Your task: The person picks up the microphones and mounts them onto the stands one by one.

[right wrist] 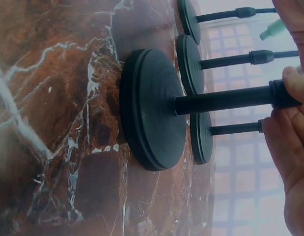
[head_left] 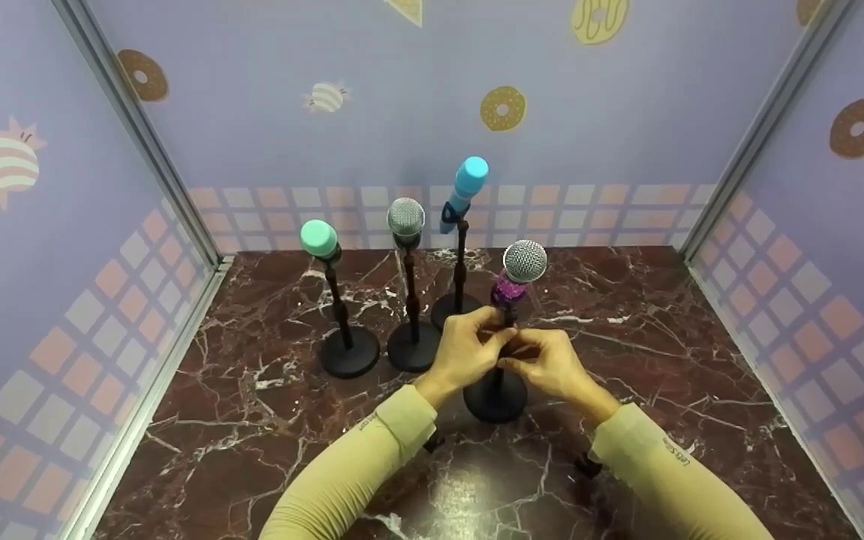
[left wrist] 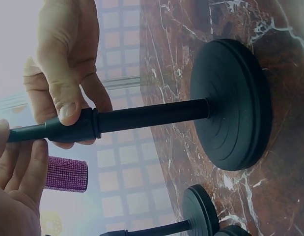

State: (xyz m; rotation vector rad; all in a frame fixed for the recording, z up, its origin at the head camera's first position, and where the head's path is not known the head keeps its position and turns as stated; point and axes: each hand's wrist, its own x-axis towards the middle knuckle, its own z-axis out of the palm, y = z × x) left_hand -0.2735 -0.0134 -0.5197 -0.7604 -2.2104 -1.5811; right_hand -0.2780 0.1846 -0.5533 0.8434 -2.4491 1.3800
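Both hands are at the black desk microphone stand (left wrist: pixel 156 115) that stands nearest the person. Clipped on top is a microphone (head_left: pixel 525 262) with a silver mesh head and a glittery purple handle (left wrist: pixel 67 174). My left hand (head_left: pixel 469 349) grips the thin upper pole, just below the microphone. Lower down, my right hand (head_left: pixel 552 364) pinches the thicker collar (left wrist: pixel 75 125) between thumb and fingers. The round black base (right wrist: pixel 154 110) rests flat on the marbled tabletop.
Behind and to the left stand three more microphones on black stands: one with a mint green head (head_left: pixel 319 238), one silver (head_left: pixel 406 217) and one blue (head_left: pixel 471 176). Patterned lilac walls (head_left: pixel 417 135) enclose the brown marbled tabletop (head_left: pixel 237 420) at the back and sides.
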